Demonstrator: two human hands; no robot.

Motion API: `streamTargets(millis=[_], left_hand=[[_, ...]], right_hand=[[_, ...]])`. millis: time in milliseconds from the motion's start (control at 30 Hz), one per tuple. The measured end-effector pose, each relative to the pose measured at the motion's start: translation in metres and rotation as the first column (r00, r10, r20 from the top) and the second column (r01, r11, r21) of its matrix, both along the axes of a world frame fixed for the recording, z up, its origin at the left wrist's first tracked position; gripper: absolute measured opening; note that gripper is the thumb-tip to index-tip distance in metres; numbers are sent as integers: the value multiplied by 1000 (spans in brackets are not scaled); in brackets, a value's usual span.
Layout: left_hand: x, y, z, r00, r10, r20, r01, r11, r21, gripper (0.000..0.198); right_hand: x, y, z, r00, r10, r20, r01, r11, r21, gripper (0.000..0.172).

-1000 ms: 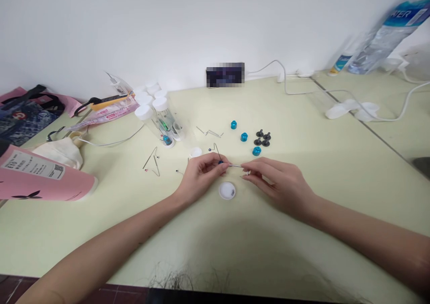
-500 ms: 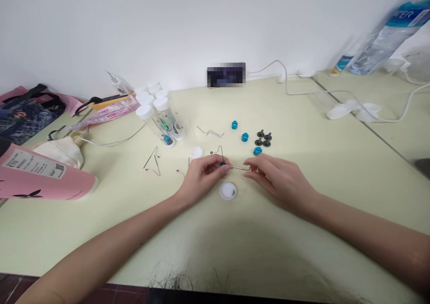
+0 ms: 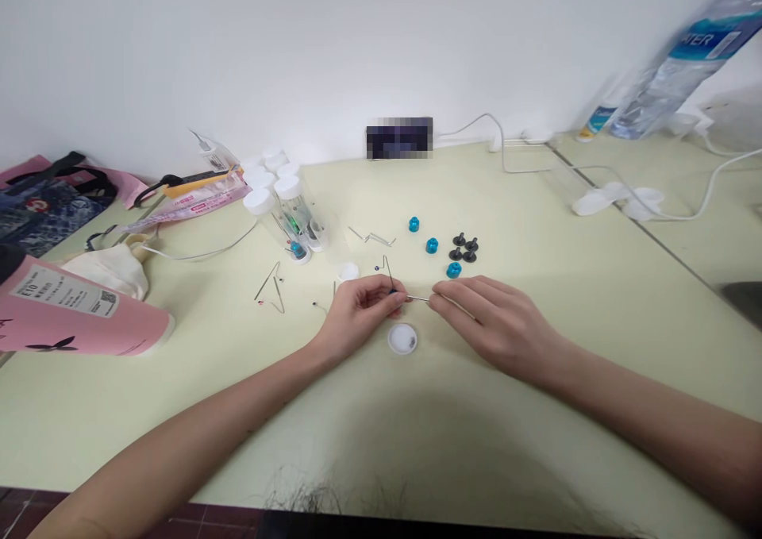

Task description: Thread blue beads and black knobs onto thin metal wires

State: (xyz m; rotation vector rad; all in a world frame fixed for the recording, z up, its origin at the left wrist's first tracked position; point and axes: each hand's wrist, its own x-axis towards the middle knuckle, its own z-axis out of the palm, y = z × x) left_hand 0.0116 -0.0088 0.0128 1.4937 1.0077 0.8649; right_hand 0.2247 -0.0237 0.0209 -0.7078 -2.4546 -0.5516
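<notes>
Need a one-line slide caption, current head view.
Left hand holds a small dark-blue part, right hand a thin metal rod toward it; three blue knobs lie beyond.

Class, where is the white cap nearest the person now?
In the head view, the white cap lies on the table, just below the fingers of the left hand, left of the right hand.

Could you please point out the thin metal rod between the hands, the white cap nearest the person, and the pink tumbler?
Thin metal rod (image 3: 418,298): head view, its exposed middle.
White cap (image 3: 399,337): head view, its inner floor.
Pink tumbler (image 3: 98,329): head view, side below label.
</notes>
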Motion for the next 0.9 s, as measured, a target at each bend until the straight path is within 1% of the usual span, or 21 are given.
streamTargets(millis=[167, 233, 267, 300, 333, 400, 433, 467, 500, 533, 567, 600, 667, 700, 733, 767, 800, 833, 900], left_hand=[[0, 0, 0, 1000, 2, -23, -2, 1000, 11, 17], [0, -1, 0, 999, 4, -34, -3, 1000, 20, 17], [0, -1, 0, 999, 4, -39, -3, 1000, 26, 16], [0, -1, 0, 999, 4, -47, -3, 999, 33, 16], [0, -1, 0, 998, 6, -57, -3, 999, 42, 16], [0, -2, 0, 996, 12, -83, -7, 998, 61, 16], [0, -2, 0, 996, 15, -92, -9, 998, 69, 16], [0, -2, 1, 995, 16, -95, -9, 997, 70, 16], [0, -2, 1, 996, 15, -89, -9, 998, 64, 16], [0, -1, 1, 997, 14, -76, -10, 999, 51, 16], [0, -1, 1, 998, 13, -57, -12, 999, 33, 17], [0, 0, 1, 999, 15, -36, -15, 1000, 16, 18], [0, 0, 0, 1000, 21, 1, -21, 1000, -7, 18], [0, 1, 0, 1000, 23, 13, -23, 1000, -12, 19], [0, 1, -1, 1000, 23, 18, -23, 1000, -11, 18], [0, 0, -1, 1000, 22, 16, -22, 1000, -6, 18], [0, 0, -1, 1000, 18, 5, -18, 1000, 0, 18], [0, 0, -1, 1000, 12, -10, -12, 1000, 7, 17], [0, -2, -2, 999, -4, -44, 5, 1000, 16, 17]], right_hand=[[0, -1, -7, 997, -50, -67, 37, 984, -172, 20], [-1, -1, -11, 988, -107, -115, 74, 964, -257, 17], [-2, -1, -13, 978, -146, -148, 92, 942, -323, 16], [-4, -2, -13, 964, -191, -184, 100, 906, -412, 16], [-5, -2, -13, 946, -235, -222, 89, 850, -519, 16], [-8, -3, -11, 906, -310, -288, 9, 696, -718, 17], [-9, -4, -10, 890, -333, -312, -41, 623, -781, 18], [-9, -4, -9, 877, -347, -333, -81, 575, -814, 18], [-9, -4, -9, 868, -355, -347, -100, 559, -823, 17], [-9, -4, -9, 866, -354, -354, -98, 574, -813, 15], [-8, -3, -9, 872, -340, -353, -79, 613, -786, 12], [-7, -3, -10, 883, -312, -349, -57, 668, -742, 11], [-6, -2, -14, 914, -226, -338, -31, 791, -611, 14], [-5, -2, -15, 926, -181, -331, -30, 840, -542, 15], [-4, -1, -16, 934, -147, -325, -32, 874, -485, 15], [-4, -1, -17, 939, -126, -320, -31, 895, -445, 15], [-3, -1, -17, 941, -119, -316, -29, 904, -426, 16], [-3, -2, -17, 942, -117, -314, -30, 903, -428, 17], [-3, -2, -16, 938, -136, -320, -36, 878, -478, 21]])
